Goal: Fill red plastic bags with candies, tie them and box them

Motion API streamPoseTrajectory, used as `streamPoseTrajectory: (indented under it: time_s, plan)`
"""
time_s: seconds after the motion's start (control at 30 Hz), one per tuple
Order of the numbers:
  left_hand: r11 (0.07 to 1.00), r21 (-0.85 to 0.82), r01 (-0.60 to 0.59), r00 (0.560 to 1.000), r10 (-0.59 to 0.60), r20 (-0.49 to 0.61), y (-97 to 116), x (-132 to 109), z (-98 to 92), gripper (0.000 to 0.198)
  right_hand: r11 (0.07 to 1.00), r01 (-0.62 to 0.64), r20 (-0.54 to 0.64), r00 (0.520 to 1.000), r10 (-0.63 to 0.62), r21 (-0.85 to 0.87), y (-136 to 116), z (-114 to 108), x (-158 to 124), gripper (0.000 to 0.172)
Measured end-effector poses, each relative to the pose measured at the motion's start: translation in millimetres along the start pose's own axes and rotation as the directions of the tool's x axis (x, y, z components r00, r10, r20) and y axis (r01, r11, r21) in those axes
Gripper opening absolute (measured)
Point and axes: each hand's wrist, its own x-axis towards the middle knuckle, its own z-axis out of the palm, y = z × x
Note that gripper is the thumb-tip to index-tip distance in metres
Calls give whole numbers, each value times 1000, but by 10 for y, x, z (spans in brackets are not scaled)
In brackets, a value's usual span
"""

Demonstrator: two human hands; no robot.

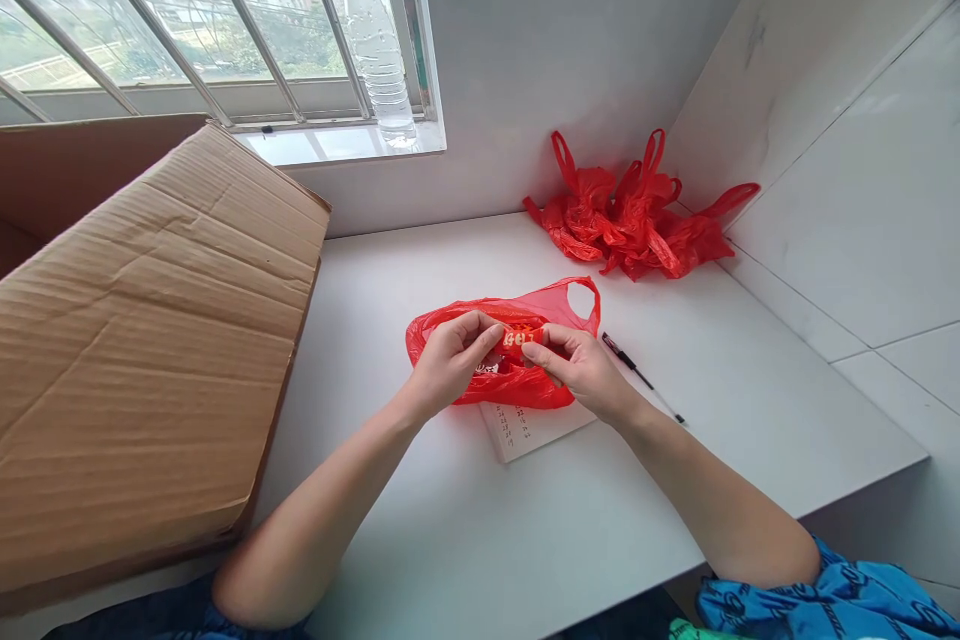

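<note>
A small red packet (519,338) with pale lettering is stretched between my two hands. My left hand (459,350) pinches its left end between thumb and fingers. At the other end, my right hand (574,365) pinches it in the same way. Directly beneath lies an opened red plastic bag (525,394), one handle loop standing up at its back right. Something with white marks shows inside the bag near my left fingers, too small to name. Under the bag's front edge sticks out a notebook (517,435) with handwriting. A black-capped pen (643,377) lies to the right of my right hand.
A large open cardboard box (165,320) fills the left side. Several knotted red plastic bags (637,220) sit in the back right corner of the white table (420,520). On the windowsill stands a clear water bottle (379,60), with window bars behind it.
</note>
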Motion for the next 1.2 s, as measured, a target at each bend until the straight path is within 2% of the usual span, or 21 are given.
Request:
streamPoseTrajectory:
  time_s: [0.07, 0.17, 0.3, 0.37, 0.4, 0.47, 0.63, 0.73, 0.8, 0.87, 1.0, 1.1, 1.2]
  plan:
    - [996, 88, -4, 1000, 5, -7, -17, 16, -55, 33, 1000, 1, -2, 1000, -1, -21, -8, -24, -3, 40]
    - [926, 376, -2, 995, 39, -90, -70, 51, -190, 31, 998, -56, -4, 998, 55, -10, -8, -85, -7, 35]
    - [663, 748, 32, 985, 106, -136, -144, 78, -328, 26, 990, -95, -62, 993, 102, 105, 52, -146, 18, 33]
    - [561, 827, 28, 979, 152, -136, -145, 69, -322, 26, 985, -60, -41, 997, 68, 163, 85, -140, 33, 36]
    - [544, 839, 16, 977, 172, -130, -133, 59, -298, 27, 982, -44, -25, 998, 49, 184, 93, -128, 35, 38]
    - [578, 816, -31, 974, 199, -104, -93, 30, -224, 26, 980, -19, 7, 1000, 19, 200, 90, -95, 25, 44]
    - [795, 584, -162, 977, 211, -17, -20, -25, -40, 25, 992, -1, 52, 999, -5, 126, 48, -29, -41, 63]
    - [891, 428, -153, 988, 151, 41, -45, -26, 7, 25, 996, 7, 74, 997, -13, 87, 68, -19, -49, 70]
    - [929, 348, -124, 992, 119, 37, -73, -17, 10, 26, 995, -3, 91, 996, -6, 103, 87, -21, -37, 72]
    - [959, 266, -98, 995, 104, -6, -93, -7, -5, 28, 993, -22, 98, 995, 10, 120, 94, -27, -18, 65]
    - [986, 151, -68, 992, 83, -94, -69, 5, -47, 32, 997, -11, 80, 997, 5, 75, 99, -40, 8, 34]
    - [998, 58, -32, 998, 35, -46, -10, 1, -55, 33, 999, 35, -4, 999, -35, 35, 121, -47, -1, 28]
    - [997, -53, 57, 998, -57, 3, 35, -8, -45, 36, 977, 186, -95, 976, -196, -108, 133, -55, -30, 25]
